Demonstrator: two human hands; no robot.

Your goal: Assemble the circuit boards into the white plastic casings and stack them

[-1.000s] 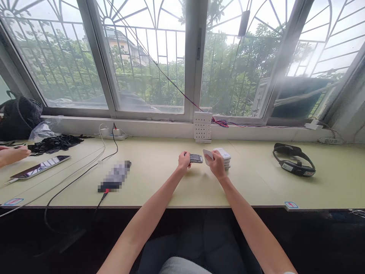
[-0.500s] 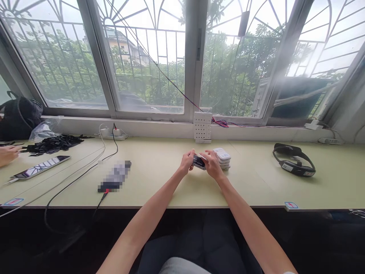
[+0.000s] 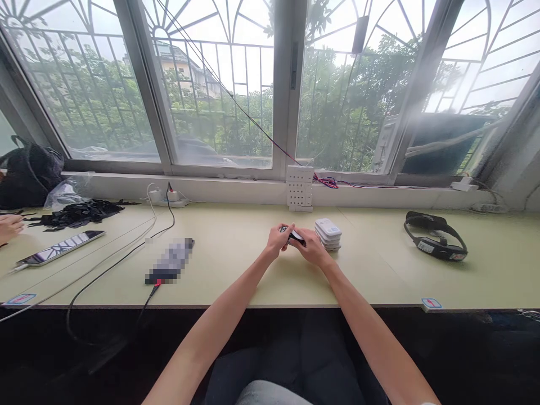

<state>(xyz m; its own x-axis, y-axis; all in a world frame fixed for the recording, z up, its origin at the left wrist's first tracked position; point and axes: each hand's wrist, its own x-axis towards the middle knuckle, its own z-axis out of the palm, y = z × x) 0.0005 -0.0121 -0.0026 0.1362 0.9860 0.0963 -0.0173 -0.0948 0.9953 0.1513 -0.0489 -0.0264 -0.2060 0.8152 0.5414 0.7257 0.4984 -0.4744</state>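
A small black device with a pale edge is held between my two hands above the table, its printed face mostly hidden now. My left hand has its fingers wrapped round the left end. From the other side my right hand grips it, fingers closed over the right end. Just right of my right hand stands a stack of flat white cases, the top one bearing a label.
On the pale table lie a blurred device with a cable, a tablet, black strips and a black headset. A white perforated block stands by the window. Another person's hand is at far left.
Both hands have closed further round the device and tilted it, covering its printed face. My right fingers have moved left and down. The other person's hand has shifted slightly left.
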